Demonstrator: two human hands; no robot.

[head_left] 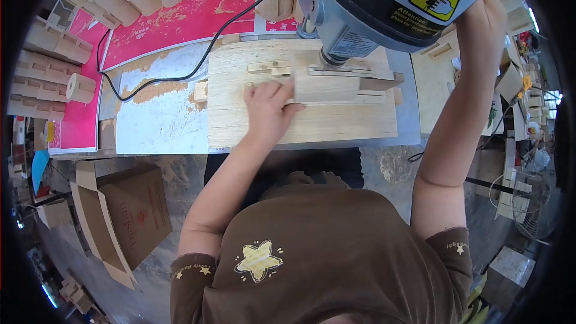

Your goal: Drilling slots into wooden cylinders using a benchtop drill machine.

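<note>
My left hand (267, 103) is closed on the left end of a pale, flat wooden piece (329, 87), which is slightly blurred. The piece lies on a wide wooden board (240, 129) fitted with narrow wooden strips (267, 67). Over it stands a grey and black machine head (354, 15), its round metal spindle (333, 57) coming down near the piece's far edge. My right arm reaches up along the machine's right side. Of my right hand (480, 15) only the part near the wrist shows; its fingers are hidden behind the machine head.
Stacks of shaped wooden blocks (51, 69) fill the table's left and far side. A black cable (204, 63) curves across the pink sheet (180, 24) and sawdust. An open cardboard box (135, 210) stands on the floor at left. At the right are a fan (534, 210) and more wood.
</note>
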